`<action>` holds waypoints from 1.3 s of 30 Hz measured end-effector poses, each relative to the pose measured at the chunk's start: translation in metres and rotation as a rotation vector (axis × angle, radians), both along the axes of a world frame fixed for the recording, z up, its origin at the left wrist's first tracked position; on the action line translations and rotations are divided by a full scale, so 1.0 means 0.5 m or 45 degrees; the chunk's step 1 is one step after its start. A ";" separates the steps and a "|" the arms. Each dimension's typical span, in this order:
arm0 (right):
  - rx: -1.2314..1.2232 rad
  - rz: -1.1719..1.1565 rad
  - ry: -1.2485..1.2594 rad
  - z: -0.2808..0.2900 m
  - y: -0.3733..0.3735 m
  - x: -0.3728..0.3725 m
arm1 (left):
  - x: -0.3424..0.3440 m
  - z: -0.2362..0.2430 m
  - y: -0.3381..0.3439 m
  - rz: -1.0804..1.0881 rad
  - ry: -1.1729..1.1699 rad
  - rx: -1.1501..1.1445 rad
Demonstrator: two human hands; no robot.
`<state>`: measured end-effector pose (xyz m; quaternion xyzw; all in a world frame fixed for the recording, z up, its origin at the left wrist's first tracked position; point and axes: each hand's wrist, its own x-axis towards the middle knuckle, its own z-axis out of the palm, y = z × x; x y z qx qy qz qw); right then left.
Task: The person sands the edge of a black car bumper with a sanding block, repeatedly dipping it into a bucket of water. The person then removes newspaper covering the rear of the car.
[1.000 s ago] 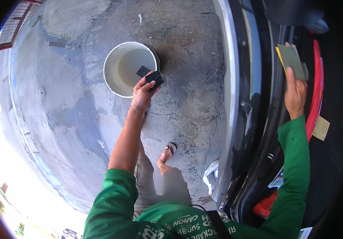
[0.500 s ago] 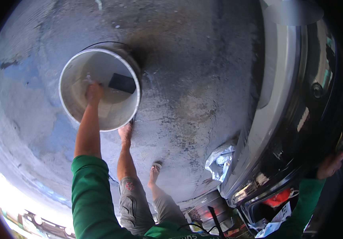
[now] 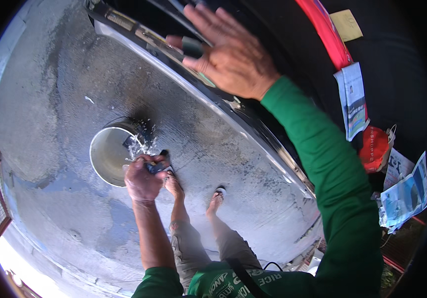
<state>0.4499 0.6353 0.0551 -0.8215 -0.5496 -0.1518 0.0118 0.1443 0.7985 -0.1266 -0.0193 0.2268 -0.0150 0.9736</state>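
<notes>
A pale round bucket (image 3: pixel 100 158) stands on the concrete at left, with a dark object (image 3: pixel 128 142) partly visible inside it. Over its right rim is my left hand (image 3: pixel 143 183), fingers curled, and water (image 3: pixel 143 146) splashes up just beyond them. Something dark blue shows between thumb and fingers, but I cannot make out what it is. My right hand (image 3: pixel 241 64) is stretched out above the glossy dark vehicle body (image 3: pixel 213 92), fingers spread and blurred. A dark grey-green patch (image 3: pixel 192 47) shows by its thumb; I cannot tell whether it is a loose piece or the surface behind.
The vehicle's light lower edge (image 3: pixel 208 106) runs diagonally past my right arm. Printed paper sheets (image 3: pixel 351 99), a red bag (image 3: pixel 375 149) and crumpled paper (image 3: pixel 404 196) lie at right. My feet (image 3: pixel 215 202) are on wet, stained concrete (image 3: pixel 198 149).
My left hand has come up out of the bucket, and water now splashes beside it. My right hand has moved from the lower right to the upper middle. The view has turned toward the vehicle.
</notes>
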 end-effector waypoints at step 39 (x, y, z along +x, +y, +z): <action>-0.528 -0.202 0.168 -0.073 -0.170 -0.190 | -0.174 -0.659 0.235 -1.543 0.325 2.379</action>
